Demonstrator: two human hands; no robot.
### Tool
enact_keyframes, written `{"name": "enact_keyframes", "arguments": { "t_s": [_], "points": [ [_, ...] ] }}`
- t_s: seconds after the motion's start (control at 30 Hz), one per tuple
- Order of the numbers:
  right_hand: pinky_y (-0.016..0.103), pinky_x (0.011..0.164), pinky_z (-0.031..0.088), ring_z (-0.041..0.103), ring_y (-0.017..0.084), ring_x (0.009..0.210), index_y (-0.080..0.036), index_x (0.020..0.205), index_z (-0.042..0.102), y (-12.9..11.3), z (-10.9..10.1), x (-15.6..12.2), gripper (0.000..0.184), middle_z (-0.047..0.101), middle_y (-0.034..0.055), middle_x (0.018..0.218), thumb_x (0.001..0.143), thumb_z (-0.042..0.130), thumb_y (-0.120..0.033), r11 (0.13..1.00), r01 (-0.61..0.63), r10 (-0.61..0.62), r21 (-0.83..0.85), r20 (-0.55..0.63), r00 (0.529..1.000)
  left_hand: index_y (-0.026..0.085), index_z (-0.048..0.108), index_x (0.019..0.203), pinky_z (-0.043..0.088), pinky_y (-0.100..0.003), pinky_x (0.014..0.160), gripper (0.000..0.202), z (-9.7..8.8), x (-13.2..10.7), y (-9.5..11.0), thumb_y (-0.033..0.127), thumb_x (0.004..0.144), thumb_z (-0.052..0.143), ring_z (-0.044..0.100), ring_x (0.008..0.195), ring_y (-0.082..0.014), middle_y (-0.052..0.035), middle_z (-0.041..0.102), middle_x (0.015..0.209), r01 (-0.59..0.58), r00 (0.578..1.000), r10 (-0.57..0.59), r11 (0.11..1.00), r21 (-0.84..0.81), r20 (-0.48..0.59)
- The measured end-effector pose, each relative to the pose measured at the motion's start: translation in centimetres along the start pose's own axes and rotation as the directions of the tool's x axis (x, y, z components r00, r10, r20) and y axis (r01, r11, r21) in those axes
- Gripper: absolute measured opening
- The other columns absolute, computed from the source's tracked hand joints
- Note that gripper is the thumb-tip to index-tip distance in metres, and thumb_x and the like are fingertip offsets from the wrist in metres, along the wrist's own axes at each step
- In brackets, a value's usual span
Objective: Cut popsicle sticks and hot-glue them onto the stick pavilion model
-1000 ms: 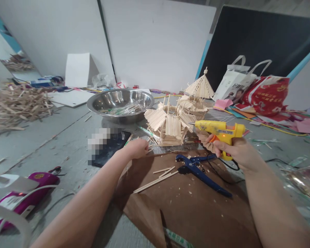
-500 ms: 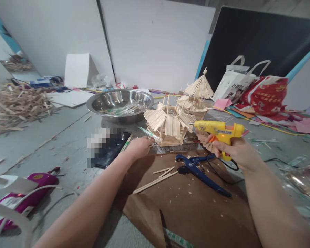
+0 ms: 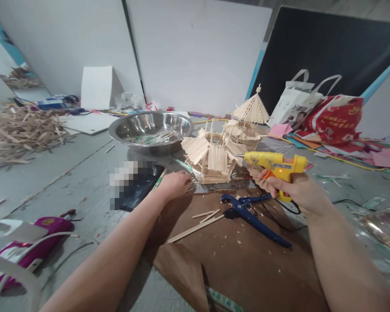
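Note:
In my right hand (image 3: 287,188) is a yellow hot glue gun (image 3: 273,161). The fingers wrap its handle, and its nozzle points left toward a small pavilion-like model (image 3: 214,158) built of thin wooden sticks. Behind those fingers shows a ridged, tan piece (image 3: 256,173); whether they touch it I cannot tell. My left hand (image 3: 174,185) rests low beside the left base of the model, fingers curled inward. What they grip, if anything, is hidden. Between the hands, on brown paper (image 3: 247,268), lie a blue cutter (image 3: 253,219) and several loose sticks (image 3: 196,228).
A steel basin (image 3: 151,132) with plastic-wrapped sticks stands behind my left hand, near a dark phone (image 3: 139,190). A second stick model (image 3: 250,115) has a pointed roof. A stick pile (image 3: 22,132) lies far left, bags (image 3: 331,119) at right, a magenta device (image 3: 35,247) front left.
My left hand has shifted slightly and turned, with its fingers now more curled in. My right hand and the glue gun stay where they were.

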State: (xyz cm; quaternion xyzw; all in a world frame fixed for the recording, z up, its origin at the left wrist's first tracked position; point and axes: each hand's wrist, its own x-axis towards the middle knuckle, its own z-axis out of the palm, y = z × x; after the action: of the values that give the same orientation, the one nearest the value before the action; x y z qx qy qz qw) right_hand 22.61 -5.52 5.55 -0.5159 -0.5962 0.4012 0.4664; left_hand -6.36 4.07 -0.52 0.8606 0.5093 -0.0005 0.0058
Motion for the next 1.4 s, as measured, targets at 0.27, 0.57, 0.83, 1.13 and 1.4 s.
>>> {"name": "enact_keyframes", "arguments": {
  "t_s": [0.27,0.57,0.83,1.13,1.4],
  "points": [
    [0.024,0.043,0.04,0.047,0.007,0.047,-0.02,0.081,0.056,0.2,-0.2,0.0,0.018,0.055,0.0009,0.08,0.068,0.061,-0.032,1.0,0.018,-0.018,0.01,0.017,1.0,0.019,0.059,0.081,0.041,-0.028,0.064,0.022,0.2,0.3,0.4,0.029,0.075,0.04,0.058,0.079,-0.0211,-0.0075,0.063,0.087,0.129,0.99,-0.127,0.991,-0.032,0.054],
    [0.024,0.042,0.041,0.047,0.007,0.045,-0.02,0.08,0.055,0.0,-0.1,0.1,0.018,0.056,0.0006,0.079,0.069,0.06,-0.033,0.999,0.036,-0.036,-0.003,0.015,0.999,0.014,0.055,0.091,0.042,-0.034,0.064,0.03,-2.2,-0.2,-0.9,0.027,0.078,0.032,0.059,0.078,-0.0255,-0.0164,0.062,0.087,0.216,0.968,-0.214,0.976,0.001,0.134],
    [0.024,0.042,0.04,0.047,0.008,0.046,-0.022,0.083,0.054,0.2,-0.2,0.2,0.017,0.056,0.0004,0.081,0.069,0.06,-0.031,0.999,0.046,-0.046,0.017,0.007,0.999,0.019,0.056,0.098,0.037,-0.02,0.057,0.035,-7.4,-2.7,0.4,0.013,0.067,0.04,0.053,0.062,-0.0117,-0.0009,0.061,0.07,-0.024,0.985,0.087,0.924,-0.381,0.148],
    [0.025,0.043,0.041,0.047,0.008,0.045,-0.019,0.081,0.055,-0.4,0.0,0.1,0.021,0.058,0.0006,0.074,0.067,0.061,-0.034,1.0,0.029,-0.029,0.011,0.004,1.0,0.014,0.058,0.061,0.029,-0.017,0.038,0.025,-4.4,-0.9,4.0,0.033,0.073,0.046,0.043,0.033,-0.006,0.0037,0.047,0.037,0.174,0.975,-0.213,0.544,-0.821,0.065],
    [0.024,0.042,0.041,0.047,0.008,0.046,-0.02,0.076,0.053,-0.6,0.3,0.0,0.025,0.056,0.0021,0.079,0.062,0.065,-0.036,0.999,-0.004,0.005,0.039,-0.023,1.0,0.013,0.062,0.063,0.027,-0.018,0.031,0.025,-2.0,0.8,5.5,0.036,0.068,0.053,0.04,0.027,-0.008,0.0042,0.043,0.029,0.142,0.891,-0.453,0.211,-0.967,0.032]
  ]
}}
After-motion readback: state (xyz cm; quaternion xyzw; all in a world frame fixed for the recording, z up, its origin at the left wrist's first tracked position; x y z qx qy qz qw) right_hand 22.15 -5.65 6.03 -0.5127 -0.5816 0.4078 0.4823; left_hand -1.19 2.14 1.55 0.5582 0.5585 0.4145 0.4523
